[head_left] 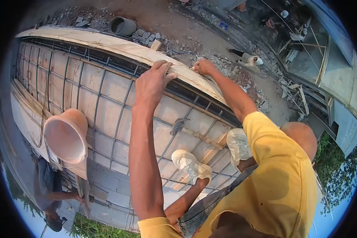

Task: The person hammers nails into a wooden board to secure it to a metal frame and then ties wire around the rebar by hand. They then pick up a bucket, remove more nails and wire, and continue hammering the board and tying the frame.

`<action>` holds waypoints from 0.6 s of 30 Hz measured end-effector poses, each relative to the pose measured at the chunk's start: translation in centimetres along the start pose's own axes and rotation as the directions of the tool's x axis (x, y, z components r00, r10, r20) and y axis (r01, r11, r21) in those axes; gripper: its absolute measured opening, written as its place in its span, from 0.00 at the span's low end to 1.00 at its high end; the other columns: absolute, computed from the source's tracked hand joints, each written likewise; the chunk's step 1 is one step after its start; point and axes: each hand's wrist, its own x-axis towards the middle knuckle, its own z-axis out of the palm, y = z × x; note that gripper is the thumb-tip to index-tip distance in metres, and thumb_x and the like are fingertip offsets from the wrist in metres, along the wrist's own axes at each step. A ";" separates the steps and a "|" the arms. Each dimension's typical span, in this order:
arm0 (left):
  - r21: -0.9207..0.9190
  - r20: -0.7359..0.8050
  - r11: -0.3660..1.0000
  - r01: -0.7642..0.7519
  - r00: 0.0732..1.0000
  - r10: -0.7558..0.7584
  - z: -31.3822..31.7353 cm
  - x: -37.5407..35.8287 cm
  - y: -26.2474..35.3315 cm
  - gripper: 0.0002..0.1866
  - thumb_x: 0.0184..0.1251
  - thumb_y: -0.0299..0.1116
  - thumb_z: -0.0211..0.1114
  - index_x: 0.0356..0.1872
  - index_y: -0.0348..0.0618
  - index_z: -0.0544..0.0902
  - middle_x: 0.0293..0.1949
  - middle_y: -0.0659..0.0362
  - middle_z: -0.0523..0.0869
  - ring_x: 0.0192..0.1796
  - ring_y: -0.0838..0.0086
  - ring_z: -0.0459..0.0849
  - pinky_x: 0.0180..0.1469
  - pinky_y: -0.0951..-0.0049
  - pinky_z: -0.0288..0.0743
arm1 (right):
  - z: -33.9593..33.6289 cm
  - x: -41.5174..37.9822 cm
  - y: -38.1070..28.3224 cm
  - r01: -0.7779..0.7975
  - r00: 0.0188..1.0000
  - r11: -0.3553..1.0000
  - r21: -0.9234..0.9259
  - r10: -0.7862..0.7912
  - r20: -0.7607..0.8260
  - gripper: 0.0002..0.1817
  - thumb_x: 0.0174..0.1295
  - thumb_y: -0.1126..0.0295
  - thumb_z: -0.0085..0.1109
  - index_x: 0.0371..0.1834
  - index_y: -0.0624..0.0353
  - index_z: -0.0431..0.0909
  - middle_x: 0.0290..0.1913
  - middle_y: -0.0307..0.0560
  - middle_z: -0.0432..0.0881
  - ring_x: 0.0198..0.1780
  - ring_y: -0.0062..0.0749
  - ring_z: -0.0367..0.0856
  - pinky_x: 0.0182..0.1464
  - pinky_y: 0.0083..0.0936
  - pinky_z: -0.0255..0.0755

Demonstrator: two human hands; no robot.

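My left hand (154,77) grips the near edge of a long, curved wooden board (119,47), its fingers over the top and its thumb towards me. Across the board, my right hand (204,67) is closed at the far edge; what its fingers hold is too small to make out. A steel rebar grid (119,105) lies over pale panels below my hands. On the grid, a claw hammer (179,126) rests with its handle pointing towards my shoes (186,162).
An orange bucket (67,135) stands at the left, above a person in dark clothes (47,182). Beyond the board, far below, are rubble, a concrete pipe (122,26) and a person in a white helmet (252,60). Timber and sheets (347,119) lie right.
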 end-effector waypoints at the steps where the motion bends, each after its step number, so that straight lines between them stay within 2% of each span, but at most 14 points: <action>1: -0.003 0.009 1.000 0.010 1.000 -0.010 0.2 0.0 0.0 0.23 0.71 0.45 0.64 0.61 0.43 0.82 0.63 0.58 0.82 0.59 0.56 0.83 0.58 0.59 0.77 | 0.7 -0.3 0.5 0.046 0.998 0.999 -0.016 -0.046 -0.030 0.18 0.65 0.50 0.63 0.50 0.45 0.89 0.51 0.46 0.89 0.55 0.42 0.85 0.54 0.48 0.76; 2: -0.006 0.021 1.000 0.022 1.000 -0.022 0.4 0.0 -0.2 0.23 0.71 0.45 0.64 0.61 0.43 0.82 0.63 0.58 0.82 0.59 0.55 0.83 0.58 0.59 0.77 | 1.2 -0.1 0.9 0.090 0.994 0.995 -0.032 -0.092 -0.056 0.16 0.65 0.52 0.63 0.48 0.46 0.89 0.49 0.45 0.89 0.54 0.43 0.85 0.53 0.45 0.77; 3: 0.038 -0.024 0.999 0.014 1.000 -0.013 -1.5 0.8 -0.2 0.23 0.71 0.45 0.64 0.61 0.43 0.82 0.63 0.58 0.82 0.59 0.56 0.83 0.58 0.59 0.77 | -1.2 1.4 -1.4 0.225 0.968 0.965 -0.134 -0.238 -0.085 0.15 0.64 0.54 0.63 0.46 0.48 0.88 0.47 0.45 0.88 0.53 0.44 0.85 0.51 0.44 0.77; 5: 0.030 -0.018 0.999 0.015 1.000 -0.014 -1.3 0.4 -0.2 0.23 0.71 0.45 0.64 0.61 0.43 0.82 0.63 0.58 0.82 0.59 0.56 0.83 0.58 0.59 0.77 | -2.6 0.5 -2.5 0.395 0.906 0.855 -0.336 -0.423 -0.011 0.12 0.64 0.58 0.61 0.42 0.51 0.87 0.43 0.44 0.88 0.51 0.46 0.84 0.48 0.44 0.77; 8: -0.002 -0.020 1.000 0.011 1.000 -0.011 -0.3 0.1 -0.4 0.24 0.71 0.45 0.64 0.61 0.43 0.82 0.64 0.58 0.81 0.60 0.56 0.82 0.60 0.59 0.76 | -2.6 1.6 -1.7 0.628 0.683 0.599 -0.497 -0.730 -0.017 0.11 0.64 0.60 0.60 0.38 0.54 0.86 0.39 0.43 0.87 0.49 0.47 0.85 0.45 0.44 0.77; 11: -0.005 -0.008 0.999 0.032 0.999 -0.032 0.0 0.0 0.0 0.24 0.71 0.45 0.64 0.62 0.43 0.82 0.65 0.58 0.81 0.62 0.56 0.82 0.61 0.59 0.76 | -2.2 2.1 -2.1 0.604 0.693 0.657 -0.451 -0.713 -0.111 0.10 0.59 0.59 0.63 0.39 0.46 0.89 0.43 0.41 0.90 0.45 0.44 0.87 0.43 0.44 0.79; 13: 0.002 -0.033 1.000 0.015 0.999 -0.015 0.3 -0.1 0.1 0.23 0.70 0.43 0.65 0.61 0.44 0.82 0.64 0.59 0.82 0.60 0.58 0.83 0.59 0.60 0.77 | -2.8 2.0 -3.0 0.424 0.884 0.853 -0.305 -0.463 -0.065 0.10 0.61 0.57 0.63 0.40 0.44 0.90 0.45 0.39 0.90 0.47 0.42 0.88 0.45 0.43 0.79; 14: 0.010 -0.048 1.000 0.007 0.999 -0.007 0.4 -0.2 0.0 0.22 0.70 0.42 0.66 0.61 0.45 0.82 0.63 0.60 0.82 0.59 0.58 0.84 0.58 0.60 0.77 | -3.1 1.9 -3.5 0.311 0.945 0.921 -0.235 -0.326 -0.026 0.10 0.62 0.56 0.64 0.41 0.42 0.90 0.46 0.38 0.90 0.48 0.40 0.88 0.47 0.43 0.79; 17: 0.027 -0.048 1.000 0.006 0.999 -0.005 0.4 -0.2 0.0 0.22 0.70 0.42 0.66 0.61 0.45 0.82 0.62 0.60 0.83 0.58 0.58 0.84 0.57 0.59 0.78 | -2.9 2.7 -3.0 0.146 0.989 0.981 -0.125 -0.148 -0.003 0.14 0.63 0.52 0.65 0.49 0.39 0.90 0.48 0.40 0.90 0.55 0.43 0.85 0.52 0.44 0.77; 18: 0.026 -0.023 0.999 0.023 0.999 -0.022 0.1 -0.2 0.2 0.22 0.70 0.43 0.65 0.61 0.45 0.82 0.63 0.59 0.82 0.59 0.58 0.84 0.59 0.59 0.77 | -2.7 2.7 -2.6 0.106 0.994 0.989 -0.102 -0.109 -0.028 0.15 0.63 0.51 0.65 0.49 0.40 0.90 0.48 0.40 0.90 0.55 0.43 0.85 0.52 0.45 0.77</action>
